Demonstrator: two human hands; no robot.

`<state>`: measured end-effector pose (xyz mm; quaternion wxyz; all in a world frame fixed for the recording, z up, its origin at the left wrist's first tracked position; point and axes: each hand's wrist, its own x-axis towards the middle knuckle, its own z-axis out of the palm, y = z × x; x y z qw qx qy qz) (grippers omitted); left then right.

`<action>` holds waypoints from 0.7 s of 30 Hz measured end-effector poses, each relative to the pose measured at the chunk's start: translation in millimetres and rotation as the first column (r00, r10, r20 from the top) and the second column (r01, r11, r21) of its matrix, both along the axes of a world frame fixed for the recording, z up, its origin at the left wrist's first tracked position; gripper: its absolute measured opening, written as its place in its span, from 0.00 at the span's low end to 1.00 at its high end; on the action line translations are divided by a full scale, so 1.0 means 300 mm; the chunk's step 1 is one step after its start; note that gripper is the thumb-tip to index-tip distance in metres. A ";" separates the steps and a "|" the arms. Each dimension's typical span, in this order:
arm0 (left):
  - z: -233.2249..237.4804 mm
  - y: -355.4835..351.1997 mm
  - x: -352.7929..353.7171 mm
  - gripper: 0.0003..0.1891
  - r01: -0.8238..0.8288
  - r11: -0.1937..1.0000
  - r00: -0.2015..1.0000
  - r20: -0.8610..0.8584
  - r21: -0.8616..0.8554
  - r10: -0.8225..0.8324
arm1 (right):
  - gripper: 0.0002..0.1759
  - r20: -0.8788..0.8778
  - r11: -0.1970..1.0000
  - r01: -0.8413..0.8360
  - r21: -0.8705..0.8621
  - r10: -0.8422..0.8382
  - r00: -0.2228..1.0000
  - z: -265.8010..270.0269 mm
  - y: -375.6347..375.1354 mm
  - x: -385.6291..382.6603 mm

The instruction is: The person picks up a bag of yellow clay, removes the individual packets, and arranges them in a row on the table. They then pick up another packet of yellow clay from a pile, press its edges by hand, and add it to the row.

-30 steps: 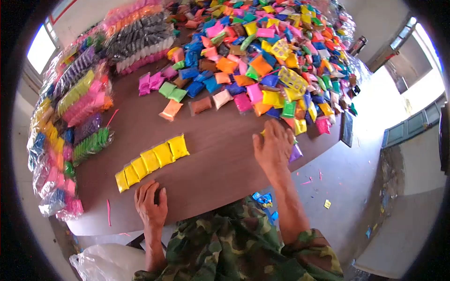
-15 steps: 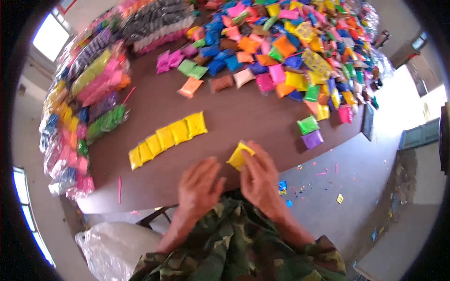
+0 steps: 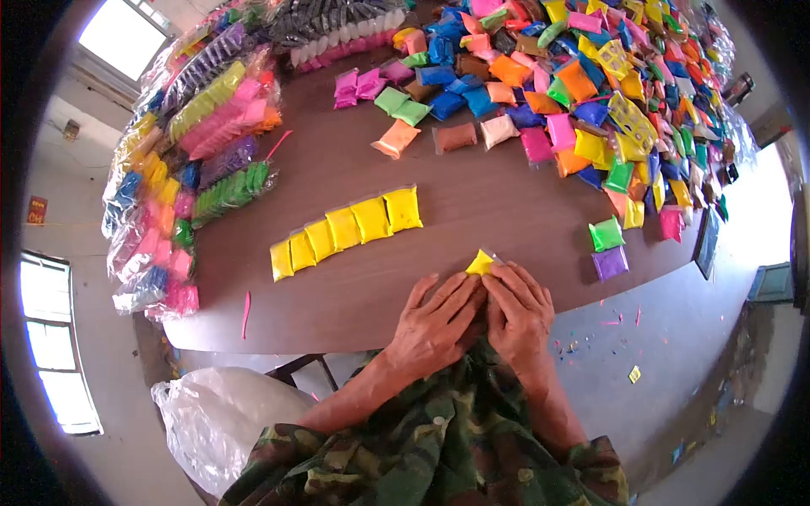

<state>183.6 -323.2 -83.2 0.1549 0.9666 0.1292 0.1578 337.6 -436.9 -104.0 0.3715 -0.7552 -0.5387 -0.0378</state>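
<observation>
At the table's near edge, both hands meet over one small yellow packet (image 3: 481, 262) in clear plastic; only its far corner shows. My left hand (image 3: 433, 327) is closed on its left side, fingertips pressed together against it. My right hand (image 3: 519, 319) grips the right side with bent fingers. The packet's near part is hidden under the fingers. Farther off to the left lies an overlapping row of several yellow packets (image 3: 344, 229), apart from both hands.
A big heap of mixed coloured packets (image 3: 582, 93) covers the far right. Sorted rows of bagged packets (image 3: 211, 118) line the left. A green packet (image 3: 606, 234) and a purple packet (image 3: 611, 263) lie at the right edge. A clear plastic bag (image 3: 219, 422) stands below left.
My left hand has come over to the yellow packet, and both hands now hold it. The packet sits closer in between my fingers. The view has shifted, moving the scene rightward.
</observation>
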 end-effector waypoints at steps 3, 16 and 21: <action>0.004 -0.007 -0.003 0.29 0.003 1.000 1.000 -0.026 -0.005 -0.004 | 0.18 -0.021 1.000 -0.007 0.009 0.007 1.000 0.015 0.004 0.001; -0.020 -0.025 -0.011 0.31 -0.008 0.996 1.000 0.002 -0.087 0.008 | 0.22 0.047 0.991 -0.063 -0.119 0.069 0.997 0.027 -0.006 -0.008; 0.006 0.000 0.017 0.31 -0.005 0.994 1.000 -0.012 -0.109 0.004 | 0.20 0.036 0.992 -0.071 -0.100 0.075 0.997 0.040 0.021 0.019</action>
